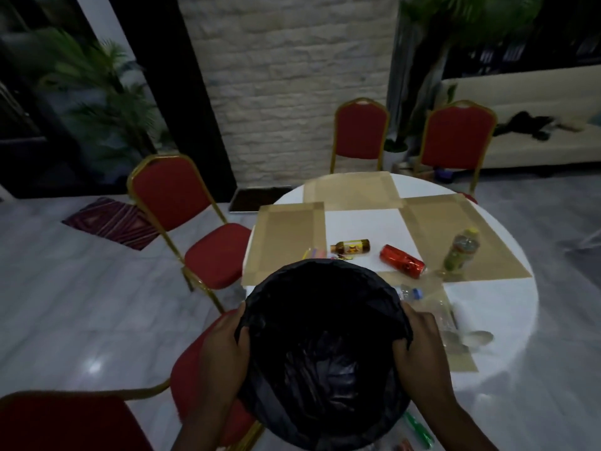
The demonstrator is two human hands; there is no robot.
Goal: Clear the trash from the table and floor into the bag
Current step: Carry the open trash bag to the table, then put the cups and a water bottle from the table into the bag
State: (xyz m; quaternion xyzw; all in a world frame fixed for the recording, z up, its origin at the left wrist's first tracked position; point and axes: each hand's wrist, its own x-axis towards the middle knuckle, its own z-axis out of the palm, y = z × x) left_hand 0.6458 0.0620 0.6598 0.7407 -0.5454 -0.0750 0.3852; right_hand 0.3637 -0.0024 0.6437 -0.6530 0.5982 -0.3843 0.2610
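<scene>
A black trash bag [325, 346] hangs open in front of me, its mouth stretched wide. My left hand [221, 340] grips its left rim and my right hand [419, 336] grips its right rim. On the round white table [507, 307] beyond it lie a small brown bottle [350, 247], a red can [402, 261] on its side, a colourful wrapper [313, 254] and a clear plastic bottle with a blue cap [429, 299]. A yellow-capped bottle [461, 252] stands upright. A green item [419, 431] lies on the floor under the bag's right side.
Brown paper mats [289, 242] cover parts of the table. Red chairs with gold frames [182, 209] stand at the left, behind the table and near my legs. A striped rug [110, 222] lies on the marble floor. A white sofa [536, 125] is at the far right.
</scene>
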